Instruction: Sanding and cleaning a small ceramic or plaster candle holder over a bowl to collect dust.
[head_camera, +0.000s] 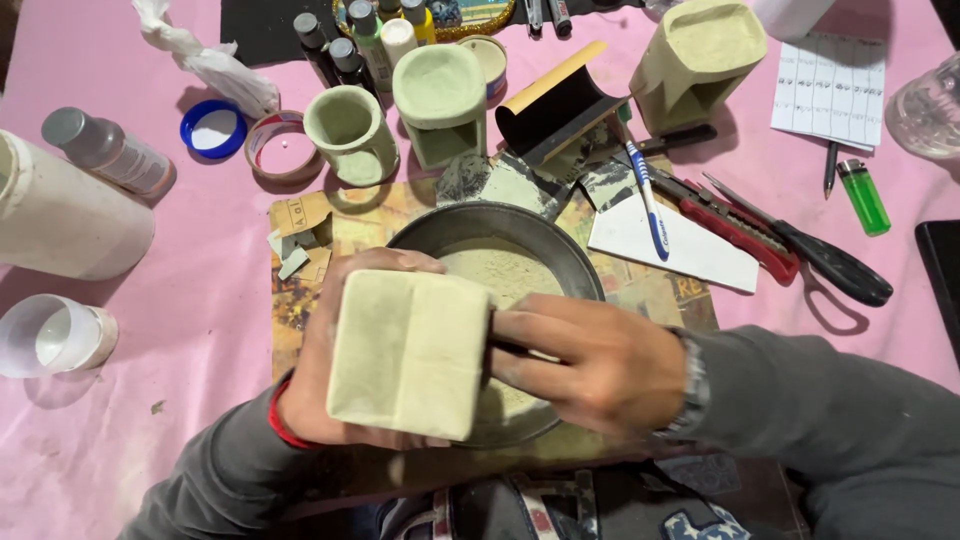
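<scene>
Pink cloth covers the surface (200, 330), crowded with craft gear; a printed board sits under a round metal pan (560, 250) holding pale powder or paste. The block (408, 352), a squarish pale-green cast piece with rounded corners and a faint seam down its face, is held up over the near side of the pan, between both hands.

Left hand (320, 385) cups the block from behind and below, fingers wrapped round its left edge and thumb side hidden; grip closed firmly on it. Right hand (590, 362) presses against the block's right edge, fingers partly curled, blurred; looks like touching or rubbing, though whether it pinches something small I cannot tell.

Handling judgement: stiff, probably plaster-like or cement-like, moderately heavy for its bulk, dusty and matte so not slippery, but edges and corners likely chip. Best held across broad flat faces or cupped from under, not by thin rims.

Around: similar green cast pieces, a round cup (350, 132) and two boxy holders (440, 100) (697, 62), paint bottles (370, 40), toothbrush (645, 200), red utility knife (735, 228), scissors (820, 255), green lighter (864, 197), white jar (60, 215), tape roll (280, 145).
</scene>
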